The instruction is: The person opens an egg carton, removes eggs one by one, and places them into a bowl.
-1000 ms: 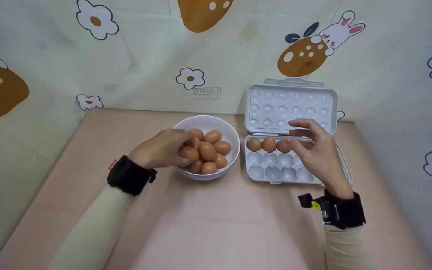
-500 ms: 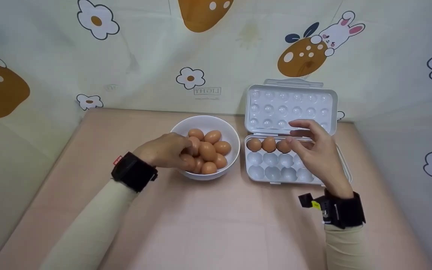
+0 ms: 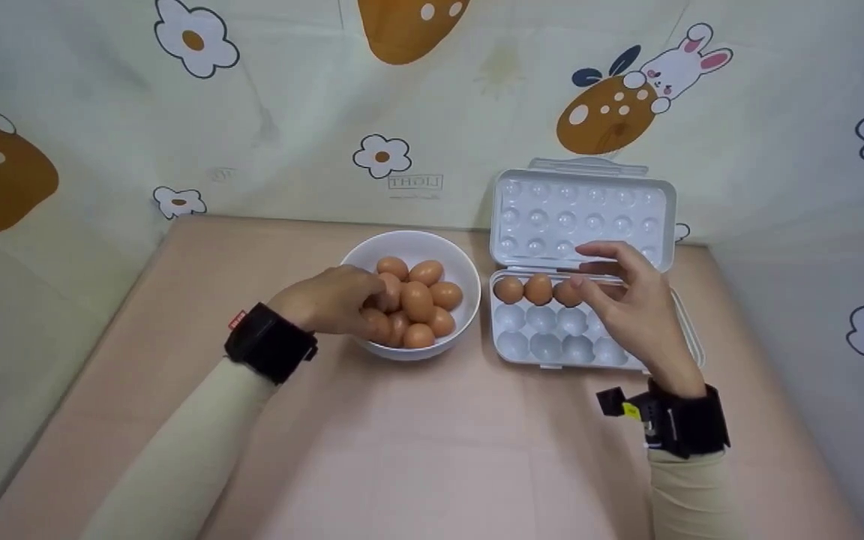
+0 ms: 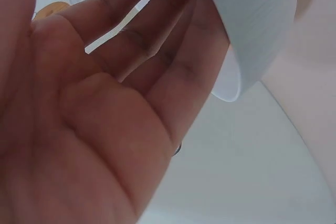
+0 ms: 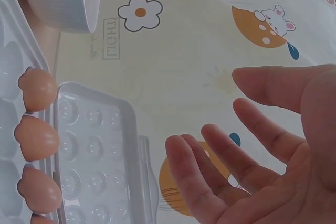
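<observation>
My left hand (image 3: 331,300) reaches over the near left rim of a white bowl (image 3: 469,300) that holds several brown eggs (image 3: 417,301). Its fingertips lie among the eggs, overlapping one egg (image 3: 377,327) at the rim; I cannot tell whether they grip it. In the left wrist view the fingers (image 4: 189,61) extend toward an egg at the top edge. My right hand (image 3: 631,315) hovers over a white egg carton (image 3: 499,356), fingers spread and nothing between them. Eggs (image 5: 37,137) stand in the carton's back row; the hand hides part of that row.
The carton's lid (image 3: 582,199) stands raised against the patterned cloth backdrop (image 3: 289,112). Bowl and carton sit side by side on a pink-beige table (image 3: 432,450), with a narrow gap between them. Front cups (image 3: 544,345) of the carton hold no eggs.
Between the first and second frames, my left hand shifts slightly right, and the egg by its thumb settles lower at the bowl's left side. The right hand stays in place.
</observation>
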`<state>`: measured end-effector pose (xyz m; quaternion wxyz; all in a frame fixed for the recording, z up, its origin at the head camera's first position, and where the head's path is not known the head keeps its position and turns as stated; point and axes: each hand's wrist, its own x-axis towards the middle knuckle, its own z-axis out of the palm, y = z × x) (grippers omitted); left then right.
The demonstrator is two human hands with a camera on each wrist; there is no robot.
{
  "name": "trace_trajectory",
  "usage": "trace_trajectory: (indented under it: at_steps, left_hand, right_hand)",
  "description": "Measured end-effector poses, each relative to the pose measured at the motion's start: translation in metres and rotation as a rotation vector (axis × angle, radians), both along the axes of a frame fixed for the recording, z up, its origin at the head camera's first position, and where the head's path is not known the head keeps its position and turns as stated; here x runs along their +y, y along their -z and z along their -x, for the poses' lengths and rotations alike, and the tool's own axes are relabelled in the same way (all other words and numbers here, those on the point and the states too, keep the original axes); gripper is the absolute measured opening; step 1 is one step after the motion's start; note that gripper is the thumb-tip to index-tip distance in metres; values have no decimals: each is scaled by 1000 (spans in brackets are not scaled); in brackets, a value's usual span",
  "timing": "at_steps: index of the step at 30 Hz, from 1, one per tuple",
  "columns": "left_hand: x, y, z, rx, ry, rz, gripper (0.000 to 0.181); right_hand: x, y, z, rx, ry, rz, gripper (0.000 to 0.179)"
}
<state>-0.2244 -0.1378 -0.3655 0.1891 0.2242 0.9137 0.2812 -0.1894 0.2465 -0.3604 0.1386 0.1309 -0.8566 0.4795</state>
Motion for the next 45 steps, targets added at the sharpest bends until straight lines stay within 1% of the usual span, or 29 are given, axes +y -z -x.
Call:
trace_trajectory:
  at_steps: [1, 2, 3, 5, 8, 10, 13, 16, 18, 20, 24, 26, 29, 32, 34, 37, 40, 42, 43, 45]
  left_hand:
    - [0, 0, 0, 23, 15, 15, 14]
    - [-1, -1, 0, 35, 16, 23, 17]
    - [-1, -2, 0, 97, 37, 67, 20]
    - [-2, -4, -2, 123, 36, 68, 22]
    - [-3, -8, -4, 162, 31, 52, 24]
    - [-3, -10, -6, 192, 31, 23, 24]
    - [-3, -13, -9, 274, 35, -15, 23]
    - [-3, -14, -12, 343, 23, -64, 25]
    - [-1, -14, -14, 379, 5, -94, 26]
    - [2, -14, -17, 416, -9, -122, 29]
    - [10, -12, -21, 522, -12, -155, 38]
    - [15, -9, -23, 569, -14, -170, 44]
    - [22, -5, -25, 594, -35, -195, 47]
    - [31, 0, -28, 586, -49, -235, 49]
    - [37, 4, -29, 589, -43, -268, 51]
    - [44, 10, -30, 615, -20, -314, 53]
    - [51, 14, -32, 655, -19, -294, 53]
    - [53, 17, -34, 669, -26, -272, 51]
    - [54, 19, -34, 675, -28, -267, 51]
    - [56, 22, -35, 692, -24, -268, 50]
  right_hand:
    - [0, 0, 0, 1, 0, -4, 38]
    - [0, 1, 0, 0, -1, -5, 38]
    - [-1, 0, 0, -1, -1, -3, 38]
    - [-1, 0, 1, 2, -2, -7, 39]
    - [-2, 0, 2, 12, -4, -19, 38]
    - [-3, 1, 4, 27, -2, -40, 38]
    - [-3, 3, 8, 44, -14, -63, 37]
    - [-3, 5, 14, 54, -40, -100, 39]
    - [-4, 5, 18, 62, -65, -138, 41]
    - [-4, 5, 24, 77, -88, -201, 44]
    - [-9, 5, 38, 97, -140, -342, 46]
    - [-12, 6, 45, 86, -171, -401, 48]
    - [-19, 8, 54, 57, -224, -482, 48]
    - [-26, 13, 62, 26, -273, -545, 47]
    - [-30, 17, 67, 13, -301, -579, 44]
    - [-36, 25, 74, 44, -346, -614, 37]
    - [-41, 34, 80, 103, -385, -648, 27]
    - [-43, 39, 83, 129, -399, -675, 26]
    - [-44, 41, 85, 127, -401, -691, 26]
    - [-47, 44, 87, 93, -396, -719, 28]
